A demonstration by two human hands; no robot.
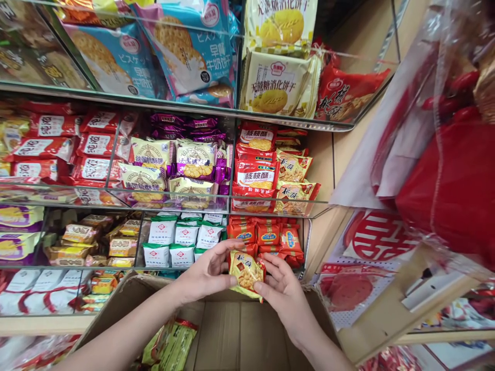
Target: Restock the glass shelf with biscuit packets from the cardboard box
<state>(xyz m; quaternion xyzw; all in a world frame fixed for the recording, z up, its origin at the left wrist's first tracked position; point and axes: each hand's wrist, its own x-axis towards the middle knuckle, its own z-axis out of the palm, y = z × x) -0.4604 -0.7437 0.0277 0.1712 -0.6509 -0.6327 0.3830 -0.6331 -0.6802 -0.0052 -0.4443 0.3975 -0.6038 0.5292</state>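
A small yellow and red snack packet (246, 273) is held up between both hands, its printed face toward me. My left hand (211, 273) grips its left edge with the thumb in front. On the right edge, my right hand (279, 283) pinches it with thumb and fingers. Beneath the hands is an open cardboard box (222, 335), with green and yellow packets (172, 345) lying in its left part. Similar yellow packets (292, 167) are stacked on the middle shelf, right of the red packets (255, 175).
Shelves with clear front panels (185, 202) rise behind the box, filled with wrapped biscuits. White and green packets (185, 234) and orange-red packets (267, 234) sit just beyond the hands. Red and white plastic bags (448, 180) hang at the right.
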